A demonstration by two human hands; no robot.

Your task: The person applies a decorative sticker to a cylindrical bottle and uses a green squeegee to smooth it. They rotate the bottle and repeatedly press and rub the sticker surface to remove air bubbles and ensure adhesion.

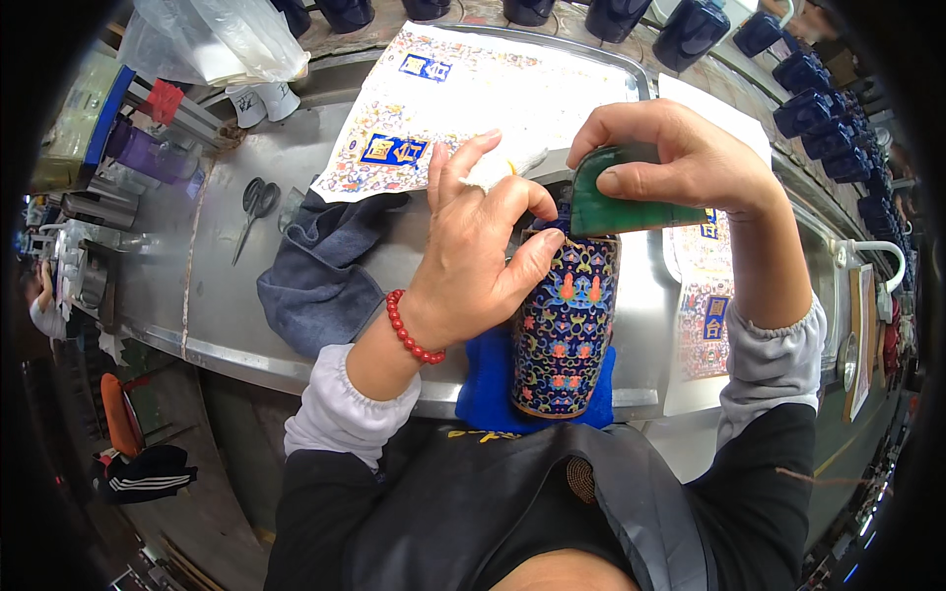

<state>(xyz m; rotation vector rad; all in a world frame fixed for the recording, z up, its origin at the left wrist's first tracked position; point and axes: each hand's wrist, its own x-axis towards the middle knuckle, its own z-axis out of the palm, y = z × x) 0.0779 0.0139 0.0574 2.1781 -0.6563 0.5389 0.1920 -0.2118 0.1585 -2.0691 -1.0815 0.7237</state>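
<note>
Counter (232, 295) opens left past the cloth (320, 281); my right hand (680, 153) pinches the scraper (603, 209); I can't tell if my left hand (471, 251) grips the vase (567, 330).

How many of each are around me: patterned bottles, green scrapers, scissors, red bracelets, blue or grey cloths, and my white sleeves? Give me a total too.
Patterned bottle: 1
Green scraper: 1
Scissors: 1 pair
Red bracelet: 1
Cloths, grey-blue cloth and bright blue cloth: 2
White sleeves, left sleeve and right sleeve: 2
Total: 8
</note>
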